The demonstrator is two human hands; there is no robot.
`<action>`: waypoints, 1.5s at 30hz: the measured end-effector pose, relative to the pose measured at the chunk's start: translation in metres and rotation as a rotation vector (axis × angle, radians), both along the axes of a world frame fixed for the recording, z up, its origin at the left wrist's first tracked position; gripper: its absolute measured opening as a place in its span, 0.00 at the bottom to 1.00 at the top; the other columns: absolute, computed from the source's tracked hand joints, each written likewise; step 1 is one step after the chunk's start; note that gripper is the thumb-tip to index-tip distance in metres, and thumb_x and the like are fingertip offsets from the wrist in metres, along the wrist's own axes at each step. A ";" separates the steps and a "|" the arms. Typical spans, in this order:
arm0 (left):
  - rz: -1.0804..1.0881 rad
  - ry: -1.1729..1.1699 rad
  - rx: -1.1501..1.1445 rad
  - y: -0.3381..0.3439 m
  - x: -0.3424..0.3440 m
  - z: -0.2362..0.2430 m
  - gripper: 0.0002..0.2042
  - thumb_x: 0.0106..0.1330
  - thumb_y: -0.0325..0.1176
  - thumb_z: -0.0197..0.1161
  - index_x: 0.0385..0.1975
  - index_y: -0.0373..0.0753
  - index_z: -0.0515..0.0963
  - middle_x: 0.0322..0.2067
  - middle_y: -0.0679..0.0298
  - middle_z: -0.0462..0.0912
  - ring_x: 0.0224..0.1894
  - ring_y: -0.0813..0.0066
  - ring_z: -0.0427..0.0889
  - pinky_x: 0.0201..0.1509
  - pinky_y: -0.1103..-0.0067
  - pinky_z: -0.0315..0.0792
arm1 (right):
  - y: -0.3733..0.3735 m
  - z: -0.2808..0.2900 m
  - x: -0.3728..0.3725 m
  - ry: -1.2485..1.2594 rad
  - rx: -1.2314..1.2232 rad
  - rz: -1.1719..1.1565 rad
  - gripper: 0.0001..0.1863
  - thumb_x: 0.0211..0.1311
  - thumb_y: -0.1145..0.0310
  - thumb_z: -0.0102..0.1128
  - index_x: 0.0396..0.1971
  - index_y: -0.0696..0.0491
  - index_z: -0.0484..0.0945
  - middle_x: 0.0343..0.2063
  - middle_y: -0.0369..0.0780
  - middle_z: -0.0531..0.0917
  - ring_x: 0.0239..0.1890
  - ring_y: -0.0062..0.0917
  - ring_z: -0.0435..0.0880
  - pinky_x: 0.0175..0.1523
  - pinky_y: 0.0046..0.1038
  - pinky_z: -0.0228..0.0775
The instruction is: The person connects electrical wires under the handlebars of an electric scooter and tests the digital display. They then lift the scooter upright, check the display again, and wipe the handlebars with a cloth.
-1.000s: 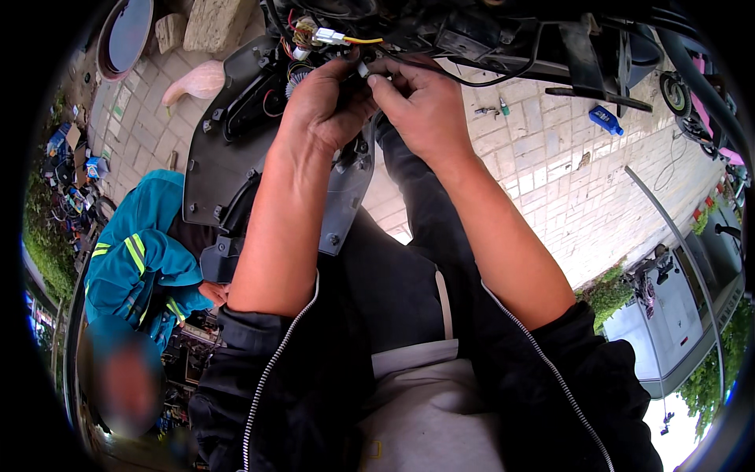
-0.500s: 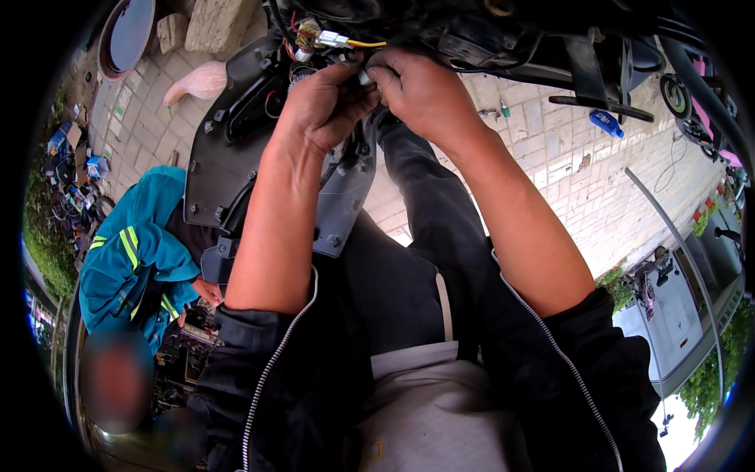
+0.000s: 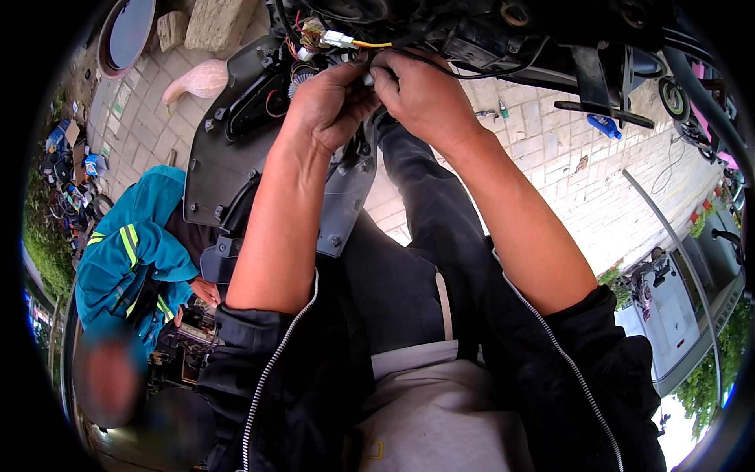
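Note:
My left hand [image 3: 324,106] and my right hand [image 3: 417,90] meet under the dark vehicle body at the top. Between their fingertips shows a small white piece [image 3: 368,79], perhaps a wire connector; most of it is hidden. The right thumb and fingers pinch it, while the left fingers curl around its other side. Just above the hands, a white plug connector [image 3: 338,38] with a yellow wire hangs in a bundle of coloured wires [image 3: 312,33]. A large dark plastic panel [image 3: 208,177] with mounting posts lies behind and beside my left forearm.
A co-worker in a teal jacket [image 3: 134,236] with reflective strips is at the left. A pale gourd [image 3: 200,80], a stone block [image 3: 222,23] and a round basin [image 3: 126,39] rest on the paving. A blue bottle [image 3: 604,126] and a black bar [image 3: 602,113] are at the right.
Both hands stay together at nearly the same spot, with slight finger movement around the white piece. The co-worker's head has shifted a little, and the vehicle parts overhead sit slightly differently in view.

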State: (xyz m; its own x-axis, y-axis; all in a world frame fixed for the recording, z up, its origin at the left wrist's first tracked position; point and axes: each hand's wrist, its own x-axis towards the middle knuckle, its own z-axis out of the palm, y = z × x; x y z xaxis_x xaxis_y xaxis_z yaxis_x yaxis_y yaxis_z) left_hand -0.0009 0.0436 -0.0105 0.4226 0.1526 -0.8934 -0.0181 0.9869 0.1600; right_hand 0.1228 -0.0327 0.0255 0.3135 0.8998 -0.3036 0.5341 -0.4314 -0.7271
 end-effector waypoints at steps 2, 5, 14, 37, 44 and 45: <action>-0.011 -0.007 0.002 0.000 -0.001 -0.001 0.10 0.70 0.33 0.52 0.44 0.36 0.76 0.41 0.62 0.79 0.42 0.72 0.79 0.48 0.75 0.76 | -0.001 -0.001 0.003 0.055 -0.050 -0.005 0.11 0.60 0.64 0.53 0.33 0.56 0.77 0.30 0.47 0.81 0.36 0.43 0.79 0.42 0.37 0.71; -0.033 -0.013 0.013 0.001 -0.003 -0.002 0.10 0.70 0.32 0.52 0.44 0.36 0.76 0.41 0.62 0.79 0.42 0.72 0.79 0.47 0.75 0.76 | 0.001 0.000 0.006 0.127 -0.103 0.002 0.12 0.60 0.63 0.54 0.35 0.56 0.77 0.29 0.47 0.81 0.35 0.43 0.80 0.41 0.35 0.71; -0.035 -0.011 0.066 -0.002 -0.002 -0.003 0.09 0.69 0.31 0.51 0.43 0.37 0.76 0.38 0.63 0.80 0.41 0.73 0.79 0.47 0.74 0.75 | 0.001 -0.003 0.004 0.042 -0.101 0.047 0.12 0.61 0.63 0.51 0.36 0.56 0.78 0.34 0.47 0.81 0.40 0.45 0.78 0.44 0.37 0.71; 0.093 0.020 0.015 -0.003 0.002 0.008 0.09 0.68 0.27 0.51 0.41 0.30 0.76 0.35 0.58 0.80 0.33 0.70 0.80 0.42 0.75 0.78 | 0.002 0.000 0.003 0.191 -0.137 -0.104 0.14 0.61 0.62 0.55 0.36 0.58 0.79 0.24 0.43 0.81 0.23 0.27 0.80 0.35 0.27 0.70; 0.107 -0.026 -0.021 -0.002 0.001 0.007 0.10 0.68 0.27 0.50 0.43 0.29 0.74 0.39 0.55 0.79 0.38 0.66 0.80 0.45 0.71 0.78 | -0.005 -0.013 -0.011 0.295 0.000 -0.337 0.11 0.55 0.65 0.62 0.33 0.58 0.80 0.28 0.47 0.83 0.31 0.41 0.81 0.39 0.32 0.72; 0.105 -0.036 -0.023 -0.002 0.002 0.009 0.10 0.68 0.27 0.50 0.43 0.29 0.74 0.39 0.54 0.79 0.38 0.65 0.80 0.46 0.71 0.78 | -0.005 -0.013 -0.010 0.332 -0.027 -0.365 0.12 0.54 0.64 0.63 0.32 0.58 0.80 0.27 0.47 0.83 0.30 0.38 0.81 0.38 0.31 0.72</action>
